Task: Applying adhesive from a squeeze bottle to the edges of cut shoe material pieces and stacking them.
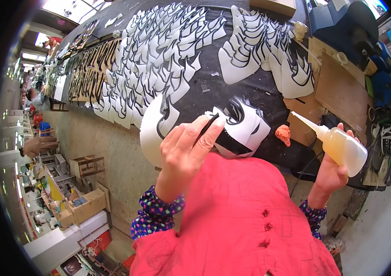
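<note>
By the table (204, 100), right grip (330, 172) (curled) holds bottle (344, 149).

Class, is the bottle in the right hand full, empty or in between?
In between: the bottle shows yellowish liquid toward its nozzle and a paler part toward its base.

My garment (246, 225) is pinkish red, and my sleeves (156, 211) are dark blue, with a pattern of small pink and pale dots. The bottle (354, 156) which I hold is cloudy white, its liquid (335, 146) pale yellow. The strip (211, 122) that I pinch is black. The many flat pieces (237, 62) are white with black curved edges. The lump (283, 134) is orange, the cardboard (303, 126) brown.
</note>
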`<state>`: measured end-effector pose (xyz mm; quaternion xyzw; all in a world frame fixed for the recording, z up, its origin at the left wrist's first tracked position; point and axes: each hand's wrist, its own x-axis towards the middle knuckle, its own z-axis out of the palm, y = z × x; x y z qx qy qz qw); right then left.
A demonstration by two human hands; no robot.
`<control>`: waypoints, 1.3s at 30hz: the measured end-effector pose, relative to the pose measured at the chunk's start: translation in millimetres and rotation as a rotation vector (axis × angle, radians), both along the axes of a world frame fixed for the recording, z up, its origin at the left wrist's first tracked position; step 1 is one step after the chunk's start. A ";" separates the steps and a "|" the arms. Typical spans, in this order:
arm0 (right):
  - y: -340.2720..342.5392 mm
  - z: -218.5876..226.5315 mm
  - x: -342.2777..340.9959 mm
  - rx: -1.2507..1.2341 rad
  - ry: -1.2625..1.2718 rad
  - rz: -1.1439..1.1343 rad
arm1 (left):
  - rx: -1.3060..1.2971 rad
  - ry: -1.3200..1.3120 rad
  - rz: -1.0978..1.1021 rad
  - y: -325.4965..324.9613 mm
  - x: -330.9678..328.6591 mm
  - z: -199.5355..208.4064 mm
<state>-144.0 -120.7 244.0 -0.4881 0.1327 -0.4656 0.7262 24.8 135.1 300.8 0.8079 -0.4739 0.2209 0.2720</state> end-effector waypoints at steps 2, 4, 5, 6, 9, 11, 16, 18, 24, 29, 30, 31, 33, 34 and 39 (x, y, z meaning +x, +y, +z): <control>0.9 -0.7 0.7 0.029 -0.002 0.014 | -0.021 0.025 0.012 -0.3 1.0 -4.3; 1.3 -1.1 1.3 0.039 0.003 0.016 | -0.034 0.032 0.011 -0.8 2.5 -9.1; 1.2 -1.2 2.2 0.048 0.005 0.021 | -0.032 0.034 0.010 -1.3 3.0 -10.8; 1.2 -1.6 2.9 0.050 0.008 0.019 | -0.030 0.053 0.013 -2.0 3.4 -12.4; 2.1 -1.9 4.4 0.065 0.007 0.024 | -0.025 0.087 0.020 -1.9 4.5 -18.3; 2.4 -2.4 5.3 0.073 0.008 0.028 | -0.019 0.103 0.024 -1.7 5.4 -23.2; 3.5 -3.8 9.4 0.089 0.019 0.035 | 0.035 0.135 0.045 -0.9 9.2 -35.2; 3.7 -5.3 10.4 0.096 0.023 0.043 | 0.033 0.117 0.047 1.3 11.4 -42.8; 6.3 -10.0 17.5 0.048 0.027 0.144 | 0.051 0.073 0.077 6.1 18.1 -46.4; 23.2 -7.4 35.9 -0.397 0.133 0.347 | 0.049 -0.016 0.082 0.4 29.5 -30.9; 26.7 -6.0 39.9 -0.508 0.150 0.396 | 0.047 -0.018 0.083 -2.2 31.1 -26.9; 32.0 -6.9 43.5 -0.447 0.086 0.481 | 0.043 -0.044 0.077 -5.7 32.2 -23.2; 34.1 2.9 55.4 -0.413 0.092 0.736 | 0.040 -0.070 0.079 -7.7 33.6 -18.0; 37.2 15.3 62.7 -0.583 0.192 0.769 | 0.054 -0.073 0.071 -8.1 33.9 -15.6; 57.1 30.5 78.4 -0.935 0.326 0.689 | 0.076 -0.115 0.037 -9.5 37.3 -9.4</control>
